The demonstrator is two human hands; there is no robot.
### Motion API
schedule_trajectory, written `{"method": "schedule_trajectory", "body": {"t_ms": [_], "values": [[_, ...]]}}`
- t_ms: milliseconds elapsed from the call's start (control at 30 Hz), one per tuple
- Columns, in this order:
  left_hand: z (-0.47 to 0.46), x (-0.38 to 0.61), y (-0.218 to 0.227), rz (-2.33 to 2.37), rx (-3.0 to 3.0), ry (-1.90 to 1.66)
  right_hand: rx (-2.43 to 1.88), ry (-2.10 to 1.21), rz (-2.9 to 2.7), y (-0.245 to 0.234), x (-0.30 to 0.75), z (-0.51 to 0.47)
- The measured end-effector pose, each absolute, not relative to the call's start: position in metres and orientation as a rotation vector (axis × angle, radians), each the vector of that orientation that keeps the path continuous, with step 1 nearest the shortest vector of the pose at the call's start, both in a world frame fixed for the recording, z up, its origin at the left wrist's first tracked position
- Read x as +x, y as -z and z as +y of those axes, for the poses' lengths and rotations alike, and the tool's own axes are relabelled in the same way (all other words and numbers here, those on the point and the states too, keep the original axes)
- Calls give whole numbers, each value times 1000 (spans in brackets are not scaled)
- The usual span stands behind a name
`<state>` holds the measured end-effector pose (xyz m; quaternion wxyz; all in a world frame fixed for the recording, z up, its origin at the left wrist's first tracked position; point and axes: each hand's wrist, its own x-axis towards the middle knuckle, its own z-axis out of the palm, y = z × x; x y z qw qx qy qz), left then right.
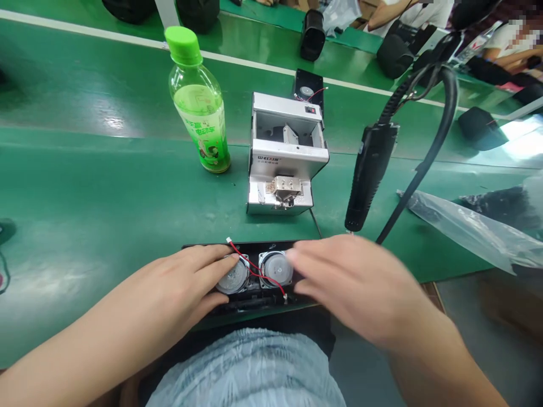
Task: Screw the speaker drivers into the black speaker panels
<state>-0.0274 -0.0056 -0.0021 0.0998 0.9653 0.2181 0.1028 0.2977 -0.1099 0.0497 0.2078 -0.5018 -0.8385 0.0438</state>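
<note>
A black speaker housing (254,297) lies at the near edge of the green bench, holding two round silver speaker drivers (276,268) joined by red wires (254,271). My left hand (186,280) lies flat on the housing's left part, fingers stretched out, fingertips touching the left driver. My right hand (352,282) covers the right part, fingers extended toward the right driver and slightly blurred. Neither hand holds a tool.
A silver screw feeder box (286,155) stands behind the housing. A green drink bottle (199,102) is at its left. A black electric screwdriver (369,175) hangs on a cable at the right, beside a clear plastic bag (466,226). Other people sit across the bench.
</note>
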Motion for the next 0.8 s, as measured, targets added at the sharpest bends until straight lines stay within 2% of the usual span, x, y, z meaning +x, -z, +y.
{"method": "schedule_trajectory", "body": {"t_ms": [67, 167, 267, 400, 600, 800], "values": [[-8, -33, 2, 699, 2813, -357, -1434, 79, -1816, -53, 325, -111], [-15, -27, 2, 817, 2719, -516, -1434, 170, -1443, -38, 358, -92], [-26, 2, -1, 766, 2738, -643, -1511, -171, -1402, -12, 368, -60], [-36, 45, -1, 658, 2908, -633, -1525, -490, -1310, 7, 364, -31], [-28, 58, 9, 654, 2948, -393, -1322, -749, -1098, -14, 364, -38], [-17, 54, 9, 608, 2945, -313, -1215, -891, -1055, -31, 366, -68]]}}
